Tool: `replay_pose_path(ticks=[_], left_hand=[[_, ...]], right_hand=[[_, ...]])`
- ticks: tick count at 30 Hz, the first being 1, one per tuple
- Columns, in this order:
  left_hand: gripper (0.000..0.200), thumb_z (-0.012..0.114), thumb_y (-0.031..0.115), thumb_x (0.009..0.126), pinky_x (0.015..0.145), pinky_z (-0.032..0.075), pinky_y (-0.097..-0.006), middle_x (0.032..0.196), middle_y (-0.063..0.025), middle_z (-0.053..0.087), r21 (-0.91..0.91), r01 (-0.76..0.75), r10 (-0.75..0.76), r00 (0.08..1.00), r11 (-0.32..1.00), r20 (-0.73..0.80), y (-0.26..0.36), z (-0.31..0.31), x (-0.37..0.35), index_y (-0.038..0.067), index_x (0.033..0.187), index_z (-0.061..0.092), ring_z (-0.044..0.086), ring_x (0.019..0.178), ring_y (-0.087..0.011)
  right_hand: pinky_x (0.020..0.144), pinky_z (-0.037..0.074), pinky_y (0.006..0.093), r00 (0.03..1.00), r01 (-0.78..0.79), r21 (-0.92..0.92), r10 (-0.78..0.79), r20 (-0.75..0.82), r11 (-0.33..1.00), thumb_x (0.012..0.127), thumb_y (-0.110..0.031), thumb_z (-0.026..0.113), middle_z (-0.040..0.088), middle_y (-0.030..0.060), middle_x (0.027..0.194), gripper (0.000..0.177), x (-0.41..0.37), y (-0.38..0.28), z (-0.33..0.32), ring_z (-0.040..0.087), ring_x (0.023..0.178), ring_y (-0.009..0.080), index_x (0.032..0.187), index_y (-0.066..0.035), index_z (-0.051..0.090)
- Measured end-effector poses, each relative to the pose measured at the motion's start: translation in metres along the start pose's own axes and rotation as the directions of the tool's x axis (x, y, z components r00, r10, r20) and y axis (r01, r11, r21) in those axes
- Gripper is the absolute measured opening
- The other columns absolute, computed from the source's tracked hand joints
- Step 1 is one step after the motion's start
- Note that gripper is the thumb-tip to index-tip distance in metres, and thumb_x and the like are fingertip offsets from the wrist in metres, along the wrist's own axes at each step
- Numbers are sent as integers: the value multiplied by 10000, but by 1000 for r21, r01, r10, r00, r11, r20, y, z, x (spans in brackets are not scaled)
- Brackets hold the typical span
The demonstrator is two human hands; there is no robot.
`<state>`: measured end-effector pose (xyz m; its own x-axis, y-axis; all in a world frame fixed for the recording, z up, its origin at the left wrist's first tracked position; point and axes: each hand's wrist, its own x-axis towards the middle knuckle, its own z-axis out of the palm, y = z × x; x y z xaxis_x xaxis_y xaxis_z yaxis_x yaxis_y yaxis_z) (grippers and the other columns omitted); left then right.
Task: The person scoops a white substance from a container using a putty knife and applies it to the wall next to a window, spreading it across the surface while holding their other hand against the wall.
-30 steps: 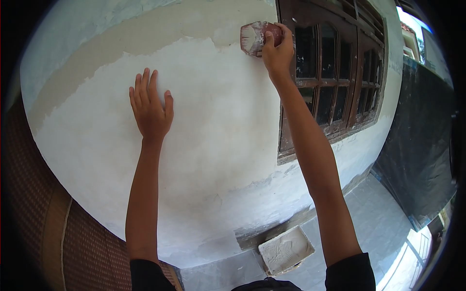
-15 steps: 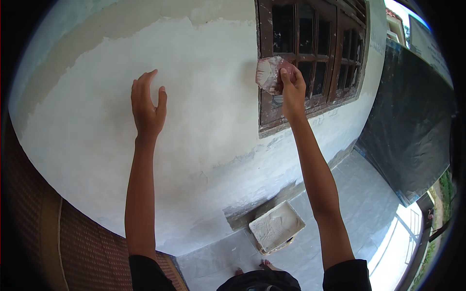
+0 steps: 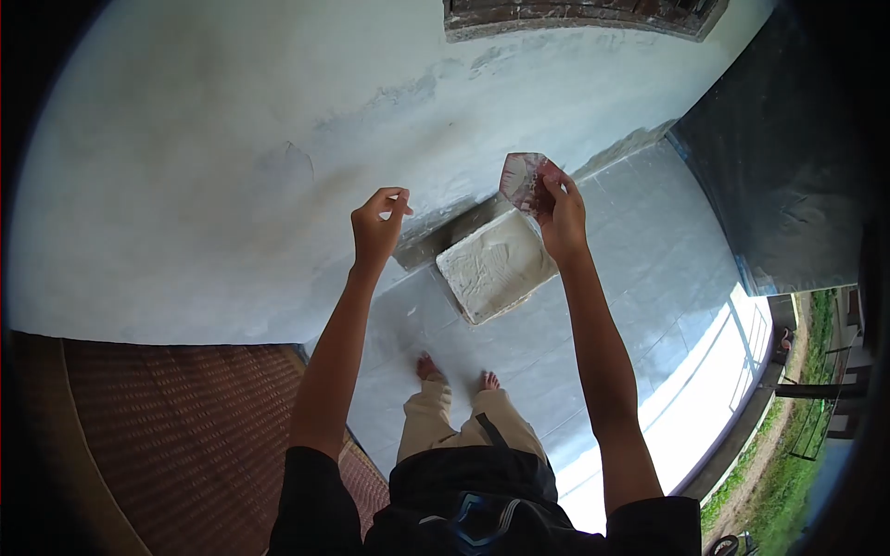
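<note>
My right hand (image 3: 563,219) grips a reddish plastic scraper (image 3: 525,180) smeared with white putty, held in the air just above the far corner of a tray of white putty (image 3: 491,264) on the tiled floor. My left hand (image 3: 378,225) hangs in the air to the left of the tray, fingers loosely curled, holding nothing and off the wall. The white plastered wall (image 3: 213,148) fills the upper left.
Grey floor tiles (image 3: 640,269) run along the wall's base, where my bare feet (image 3: 454,375) stand. A brown woven panel (image 3: 167,426) sits at lower left, a dark sheet (image 3: 788,167) at right, a window's lower frame (image 3: 575,17) at top.
My view has swung down from the wall and window to the floor. Both hands came down off the wall; the right brought the scraper down over the putty tray.
</note>
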<state>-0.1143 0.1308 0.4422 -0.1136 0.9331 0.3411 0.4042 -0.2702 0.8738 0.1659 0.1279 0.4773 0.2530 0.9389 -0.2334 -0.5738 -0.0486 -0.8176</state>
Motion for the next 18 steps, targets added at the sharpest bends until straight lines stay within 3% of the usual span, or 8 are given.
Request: replay_pose_path(ticks=[1,2,4,8,11,14,16,18], left_hand=[[121,673,138,935,711,548,-298,843,-92,751,34,136,-138,989,990,46,-21,14,-21,30,973,714,734,759,-165],[139,683,157,930,711,545,-296,844,-94,749,-26,179,-178,983,983,51,-41,29,-43,29,971,721,733,736,-165],[140,678,150,930,725,545,-296,867,-93,748,-104,161,-155,986,981,66,-83,59,-87,29,987,718,724,752,-159],[132,671,120,923,744,546,-291,917,-91,744,-50,311,-303,944,949,134,-140,109,-177,32,1013,711,707,788,-158],[185,672,98,921,801,541,-286,975,-72,715,-108,558,-540,827,823,156,-177,147,-231,32,1094,682,691,899,-152],[190,682,101,916,798,537,-293,932,-59,706,-191,615,-598,788,765,146,-213,180,-272,36,1095,677,684,877,-151],[208,687,101,914,800,536,-301,937,-56,695,-173,648,-631,761,741,150,-228,196,-287,39,1111,668,679,887,-153],[226,692,101,912,803,535,-308,943,-54,685,-159,673,-657,740,722,148,-246,212,-296,42,1128,659,674,897,-155]], right_hand=[[909,550,401,996,-74,-11,73,-46,997,1001,-76,531,626,122,1209,300,0,16,-20,640,1079,240,1297,-35,512],[909,550,401,992,-107,-20,105,-64,994,1001,-76,531,626,122,1209,300,0,33,-42,640,1079,240,1297,-35,512],[898,544,386,979,-185,-99,174,-107,978,1001,-82,534,616,122,1224,327,-1,70,-89,639,1067,234,1322,-38,490],[867,538,360,960,-270,-164,254,-115,949,992,-65,551,588,118,1263,376,-9,131,-167,627,1041,211,1354,-34,455],[906,532,365,936,-341,-276,296,-192,898,993,-71,544,603,103,1248,375,-9,170,-217,616,1094,209,1357,-33,461],[904,519,330,949,-315,-403,272,-161,859,992,-59,548,610,97,1244,393,0,209,-265,608,1093,178,1372,-33,454],[883,508,299,986,-161,-642,149,-74,750,997,-57,550,629,95,1219,388,11,230,-286,609,1067,150,1375,-37,467],[875,509,310,992,-113,-734,120,-42,670,991,-70,556,660,104,1169,353,25,247,-300,633,1045,162,1338,-36,507]])
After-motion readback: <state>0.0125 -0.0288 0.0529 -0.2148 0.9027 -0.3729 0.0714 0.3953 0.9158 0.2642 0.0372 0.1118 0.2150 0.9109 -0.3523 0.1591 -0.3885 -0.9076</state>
